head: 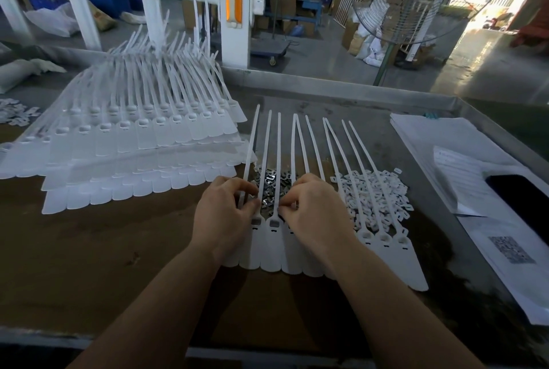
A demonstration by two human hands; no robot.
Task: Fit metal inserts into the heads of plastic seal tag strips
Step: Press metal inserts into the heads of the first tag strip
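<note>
At ten o'clock, a tall stack of seal tag sheets [124, 142] leans toward you, its near edge just beside your left hand [227, 209]; a careless sweep that way could slide the stack.

Your left hand is curled, fingertips pinching at the strip heads near the left end of the strip row [297, 238]. That row lies straight ahead at twelve o'clock, tails fanned away from you. Two heads between your hands already show grey inserts seated.

Behind your fingers lies the pile of metal inserts [271, 183], partly under the strips. Dragging a strip could scatter them, and a tilted insert may jam in its head.

Your right hand [312, 208] is also curled, pinching something small at a head; I cannot tell whether it is an insert.

At two o'clock, a heap of white plastic clips [374, 193] sits touching the strips. Beyond it, papers [445, 142] and a dark phone [523, 205] crowd the surface [118, 249] edge. Open room lies toward you, at six o'clock.
</note>
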